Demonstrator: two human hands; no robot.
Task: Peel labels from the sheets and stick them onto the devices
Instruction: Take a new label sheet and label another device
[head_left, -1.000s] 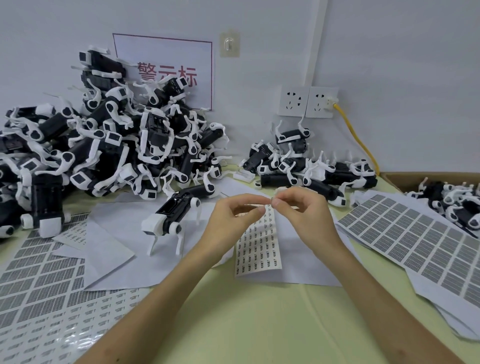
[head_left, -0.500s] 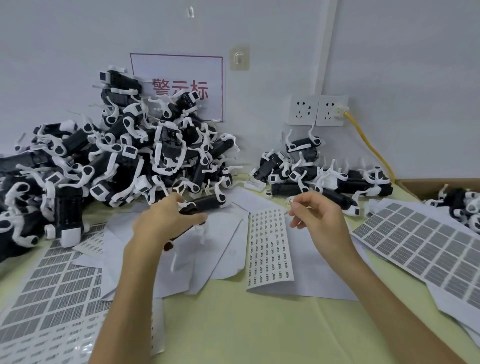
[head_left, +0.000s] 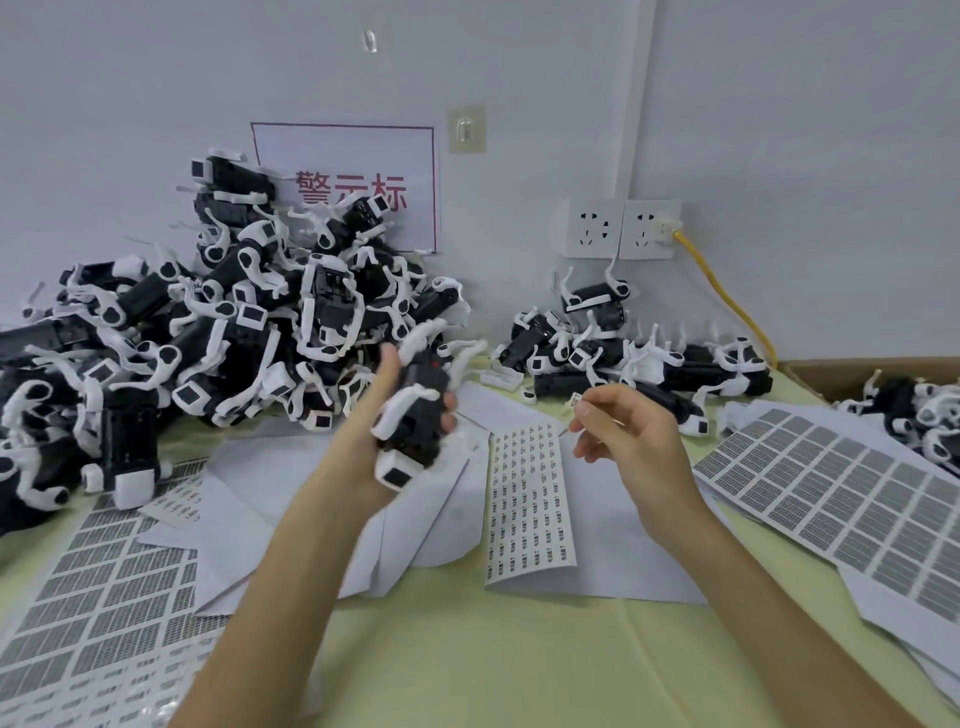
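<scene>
My left hand (head_left: 371, 415) grips a black-and-white device (head_left: 415, 415) and holds it up above the white papers, blurred from motion. My right hand (head_left: 628, 431) pinches a small peeled label (head_left: 575, 400) between thumb and forefinger, a little to the right of the device. Below the two hands a sheet of small labels (head_left: 530, 499) lies flat on the table.
A big pile of devices (head_left: 208, 332) fills the left back; a smaller pile (head_left: 623, 348) lies at the back right. Sheets of grey labels lie at the left (head_left: 104, 597) and right (head_left: 841, 493). A cardboard box (head_left: 831, 371) with more devices stands at the far right.
My left hand left the label sheet, took a device from the papers and lifted it up toward the middle. My right hand keeps the peeled label and stays in place.
</scene>
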